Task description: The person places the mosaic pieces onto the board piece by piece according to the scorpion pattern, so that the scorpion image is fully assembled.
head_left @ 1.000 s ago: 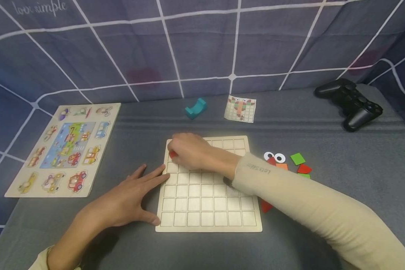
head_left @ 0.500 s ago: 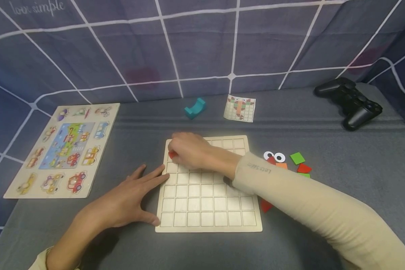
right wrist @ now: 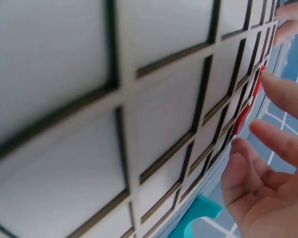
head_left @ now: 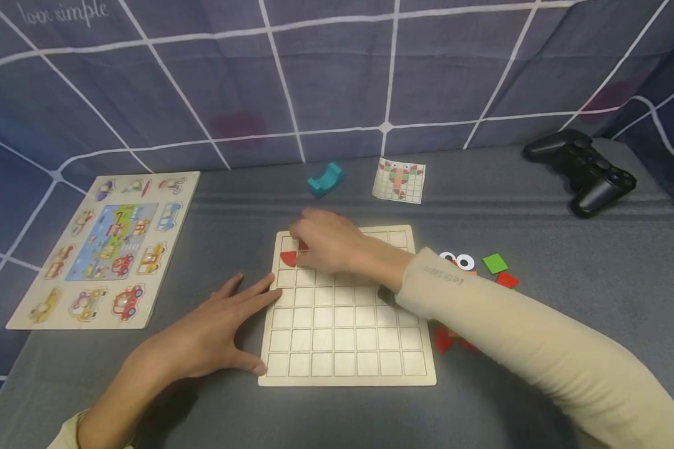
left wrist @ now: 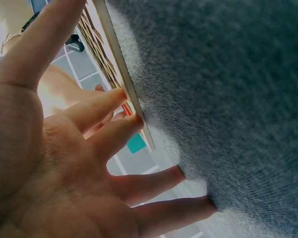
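Note:
A wooden grid board (head_left: 334,343) lies in front of me. My left hand (head_left: 216,330) rests at its left side with fingers spread, two fingertips and the thumb touching the edge; in the left wrist view the other fingertips touch the cloth. Over the board's upper left is my right hand (head_left: 331,243), its thumb and fingers apart in the right wrist view. A red quarter-round piece (head_left: 288,258) sits in a left-column cell. Another red piece (head_left: 302,245) shows beside the right fingers, partly hidden by them.
Right of the board lie loose red pieces (head_left: 442,340), a green square (head_left: 495,263) and white eye discs (head_left: 465,262), partly behind the sleeve. Farther back are a teal curved block (head_left: 326,181), a pattern card (head_left: 399,181) and a game controller (head_left: 581,171). A vehicle puzzle (head_left: 168,249) lies left.
My right hand has shifted right and slightly away from me, uncovering the red quarter-round piece in the left column. The left hand has stayed in place.

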`<state>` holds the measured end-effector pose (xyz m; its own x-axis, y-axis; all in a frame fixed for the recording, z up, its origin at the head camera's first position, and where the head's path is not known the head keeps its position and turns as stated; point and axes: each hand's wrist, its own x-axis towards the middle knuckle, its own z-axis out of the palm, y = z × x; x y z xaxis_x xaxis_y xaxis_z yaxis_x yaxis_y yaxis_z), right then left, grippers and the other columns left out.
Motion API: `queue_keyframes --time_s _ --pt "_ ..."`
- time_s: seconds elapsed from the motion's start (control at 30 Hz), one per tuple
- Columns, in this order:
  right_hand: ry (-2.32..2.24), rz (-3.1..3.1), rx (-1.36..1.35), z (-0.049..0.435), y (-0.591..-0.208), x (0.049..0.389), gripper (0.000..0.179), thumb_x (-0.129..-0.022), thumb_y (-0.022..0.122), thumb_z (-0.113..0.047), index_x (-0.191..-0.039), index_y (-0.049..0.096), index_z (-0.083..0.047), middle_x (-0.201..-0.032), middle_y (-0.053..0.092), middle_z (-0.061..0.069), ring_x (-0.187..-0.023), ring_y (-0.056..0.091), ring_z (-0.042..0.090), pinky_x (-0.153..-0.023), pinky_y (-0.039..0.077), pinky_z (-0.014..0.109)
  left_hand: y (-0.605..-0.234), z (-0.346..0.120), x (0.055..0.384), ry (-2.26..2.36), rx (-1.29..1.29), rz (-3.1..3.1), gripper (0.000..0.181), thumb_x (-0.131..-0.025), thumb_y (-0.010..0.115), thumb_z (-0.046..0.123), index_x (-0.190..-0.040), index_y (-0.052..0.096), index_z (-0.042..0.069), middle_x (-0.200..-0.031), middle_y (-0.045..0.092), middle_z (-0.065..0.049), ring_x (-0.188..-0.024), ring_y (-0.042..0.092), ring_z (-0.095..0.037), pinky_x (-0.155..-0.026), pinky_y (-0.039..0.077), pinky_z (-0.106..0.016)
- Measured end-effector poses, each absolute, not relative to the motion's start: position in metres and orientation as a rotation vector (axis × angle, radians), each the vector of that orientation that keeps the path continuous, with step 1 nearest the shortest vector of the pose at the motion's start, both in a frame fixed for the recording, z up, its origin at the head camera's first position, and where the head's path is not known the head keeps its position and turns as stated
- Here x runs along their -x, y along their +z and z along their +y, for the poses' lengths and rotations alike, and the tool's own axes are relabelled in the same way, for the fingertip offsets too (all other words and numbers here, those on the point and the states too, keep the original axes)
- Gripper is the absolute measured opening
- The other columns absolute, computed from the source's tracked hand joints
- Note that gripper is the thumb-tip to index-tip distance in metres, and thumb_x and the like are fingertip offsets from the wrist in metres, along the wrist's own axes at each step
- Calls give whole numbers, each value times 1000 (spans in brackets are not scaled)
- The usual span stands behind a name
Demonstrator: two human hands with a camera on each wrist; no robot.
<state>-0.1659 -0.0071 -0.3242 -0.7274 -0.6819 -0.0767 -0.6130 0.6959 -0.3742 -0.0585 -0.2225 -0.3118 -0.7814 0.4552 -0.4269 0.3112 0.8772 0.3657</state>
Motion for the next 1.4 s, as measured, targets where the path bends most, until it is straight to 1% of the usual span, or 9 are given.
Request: queue_keyframes --time_s 0.1,0.4,0.57,0.63,0.73,0.83,0.97,1.13,1.4 --pt "-471 2675 1040 -5 -324 168 18 -88 73 -28 -96 68 -13 -87 55 -1 -83 51 15 -64 44 27 -312 -223 59 370 -568 2533 109 -59 88 57 -152 40 25 -162 24 0 -144 11 -50 -100 22 -76" --pt "-464 2655 1045 -2 -326 170 21 -87 72 -21 -106 68 -12 -88 55 0 -85 52 15 -68 45 29 -313 -223 60 364 -567 2528 109 -59 87 58 -152 40 25 -162 23 0 -144 11 -51 -100 22 -76" --pt "-509 2655 1065 2 -328 172 16 -87 70 -16 -102 68 -11 -87 56 1 -83 52 16 -68 44 31 -314 -223 60 364 -549 2525 110 -58 88 57 -153 40 26 -162 23 0 -144 11 -50 -101 21 -76" --pt "-556 2642 1077 6 -329 172 17 -88 69 -14 -104 69 -9 -90 59 2 -84 53 17 -71 46 31 -314 -223 60 365 -546 2525 110 -58 88 57 -153 40 26 -162 23 0 -144 10 -50 -101 21 -76" --pt "-635 2613 1089 17 -329 171 23 -89 66 -14 -111 70 -6 -102 65 5 -92 57 18 -81 48 33 -314 -223 60 364 -542 2520 110 -58 88 56 -153 40 25 -162 23 0 -144 10 -50 -101 20 -76" --pt "-709 2590 1073 32 -328 168 29 -91 64 -14 -117 69 -4 -110 65 6 -98 59 20 -88 47 35 -314 -222 60 360 -533 2516 111 -58 89 56 -153 40 25 -162 23 -1 -144 10 -50 -101 20 -76" --pt "-798 2591 1049 57 -326 157 27 -89 64 -12 -115 70 -4 -105 64 6 -94 60 20 -86 48 37 -315 -221 60 356 -526 2514 111 -58 89 56 -153 40 25 -162 23 -1 -144 10 -50 -101 20 -76" --pt "-874 2608 1018 96 -322 136 25 -87 66 -8 -111 71 -5 -102 65 3 -89 59 17 -83 48 37 -315 -222 60 363 -542 2509 110 -60 88 56 -153 40 23 -163 22 -2 -145 10 -49 -102 18 -75" --pt "-772 2670 902 156 -324 95 25 -86 76 -9 -110 72 -13 -100 62 -6 -84 57 9 -76 50 35 -312 -223 60 379 -562 2508 109 -61 87 57 -153 38 24 -163 19 0 -145 9 -49 -101 17 -76"
